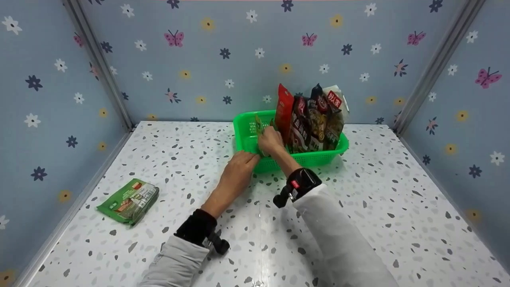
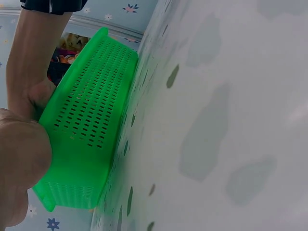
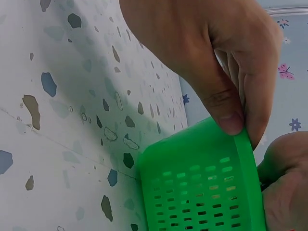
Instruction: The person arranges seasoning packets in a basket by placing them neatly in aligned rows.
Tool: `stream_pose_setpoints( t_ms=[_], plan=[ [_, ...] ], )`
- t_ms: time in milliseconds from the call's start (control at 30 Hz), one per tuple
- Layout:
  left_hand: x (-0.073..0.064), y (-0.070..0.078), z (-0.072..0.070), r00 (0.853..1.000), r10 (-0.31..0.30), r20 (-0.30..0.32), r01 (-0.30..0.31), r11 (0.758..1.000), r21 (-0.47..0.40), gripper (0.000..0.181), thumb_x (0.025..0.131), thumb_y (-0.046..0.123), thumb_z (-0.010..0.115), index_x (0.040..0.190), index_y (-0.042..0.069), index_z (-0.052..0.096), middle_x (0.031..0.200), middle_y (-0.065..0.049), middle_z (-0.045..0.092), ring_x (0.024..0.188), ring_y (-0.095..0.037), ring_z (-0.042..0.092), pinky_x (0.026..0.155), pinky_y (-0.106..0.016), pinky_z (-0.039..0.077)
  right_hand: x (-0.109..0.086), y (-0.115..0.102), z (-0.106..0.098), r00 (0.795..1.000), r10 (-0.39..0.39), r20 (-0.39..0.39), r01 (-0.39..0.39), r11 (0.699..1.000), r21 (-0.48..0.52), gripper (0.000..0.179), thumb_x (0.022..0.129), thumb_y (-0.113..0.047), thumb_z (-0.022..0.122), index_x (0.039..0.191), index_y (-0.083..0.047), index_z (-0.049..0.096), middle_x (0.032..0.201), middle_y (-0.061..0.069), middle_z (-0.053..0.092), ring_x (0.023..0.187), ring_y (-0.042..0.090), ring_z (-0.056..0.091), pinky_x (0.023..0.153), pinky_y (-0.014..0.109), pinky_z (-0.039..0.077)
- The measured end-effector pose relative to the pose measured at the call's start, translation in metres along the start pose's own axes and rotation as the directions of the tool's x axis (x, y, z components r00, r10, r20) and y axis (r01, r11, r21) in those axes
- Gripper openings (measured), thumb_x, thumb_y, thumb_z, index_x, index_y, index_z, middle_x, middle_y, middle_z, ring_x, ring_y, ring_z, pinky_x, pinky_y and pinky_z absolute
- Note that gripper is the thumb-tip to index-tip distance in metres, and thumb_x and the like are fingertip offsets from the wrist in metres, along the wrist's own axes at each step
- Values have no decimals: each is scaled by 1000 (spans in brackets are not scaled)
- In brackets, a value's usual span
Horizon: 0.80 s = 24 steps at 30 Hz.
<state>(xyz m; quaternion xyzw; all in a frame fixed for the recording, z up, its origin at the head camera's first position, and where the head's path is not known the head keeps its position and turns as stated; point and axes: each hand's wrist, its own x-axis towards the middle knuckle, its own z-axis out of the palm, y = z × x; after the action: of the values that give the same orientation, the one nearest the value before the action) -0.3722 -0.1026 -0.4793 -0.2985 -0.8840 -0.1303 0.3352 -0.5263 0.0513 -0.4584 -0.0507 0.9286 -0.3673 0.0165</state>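
Observation:
A green plastic basket [image 1: 314, 158] with slotted walls stands by the back wall. My left hand [image 1: 239, 169] grips its front left rim; the right wrist view shows the thumb [image 3: 230, 120] on the outside of the wall and the fingers over the rim. Inside the basket, my right hand [image 1: 272, 142] holds a packet with a green-yellow edge [image 1: 259, 124], mostly hidden behind the curled fingers. Just right of it stands a red packet [image 1: 284, 113], upright. Several dark food packets [image 1: 316, 123] and a white packet [image 1: 336, 97] lean together at the basket's right.
A green food packet [image 1: 131, 201] lies flat on the speckled white table [image 1: 191, 155], left of my arms. Blue flower-patterned panels [image 1: 227, 32] close off the back and both sides, with grey metal strips [image 1: 99, 63] along the corners.

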Motion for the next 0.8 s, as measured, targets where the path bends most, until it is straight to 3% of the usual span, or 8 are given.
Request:
stream_pose_setpoints(
  t_ms=[200, 433, 633, 800],
  plan=[
    [1, 1, 0, 1000, -17, 18, 17, 1000, -23, 32, 101, -11, 67, 128, 0, 79, 121, -12, 83, 116, -29, 78, 113, -44, 62, 1, 5, -5, 996, 46, 83, -39, 996, -76, 35, 107, -11, 56, 74, -18, 47, 65, -3, 37, 54, 16, 35, 52, 33, 35],
    [1, 1, 0, 1000, -21, 11, 22, 999, -37, 31, 100, -10, 69, 127, 1, 79, 120, -12, 83, 114, -30, 77, 109, -44, 63, -9, -5, -13, 997, 44, 56, -33, 983, -181, 34, 102, -8, 59, 73, -18, 45, 71, -2, 36, 65, 20, 41, 57, 35, 37],
    [1, 0, -1, 1000, -19, 5, 19, 999, -46, 30, 100, -10, 69, 127, 1, 79, 120, -12, 83, 114, -30, 78, 109, -44, 63, -2, 6, -9, 1000, 3, 20, 2, 971, -241, 37, 99, -8, 61, 70, -21, 44, 67, -4, 40, 63, 16, 42, 55, 33, 38],
    [1, 0, 0, 1000, -7, -11, 7, 1000, -29, 27, 101, -9, 69, 124, 1, 79, 117, -10, 83, 110, -29, 78, 107, -42, 64, -37, -21, -27, 999, 40, 17, -34, 969, -243, 37, 101, -7, 62, 72, -18, 40, 75, 0, 40, 72, 20, 43, 60, 33, 37]
  ],
)
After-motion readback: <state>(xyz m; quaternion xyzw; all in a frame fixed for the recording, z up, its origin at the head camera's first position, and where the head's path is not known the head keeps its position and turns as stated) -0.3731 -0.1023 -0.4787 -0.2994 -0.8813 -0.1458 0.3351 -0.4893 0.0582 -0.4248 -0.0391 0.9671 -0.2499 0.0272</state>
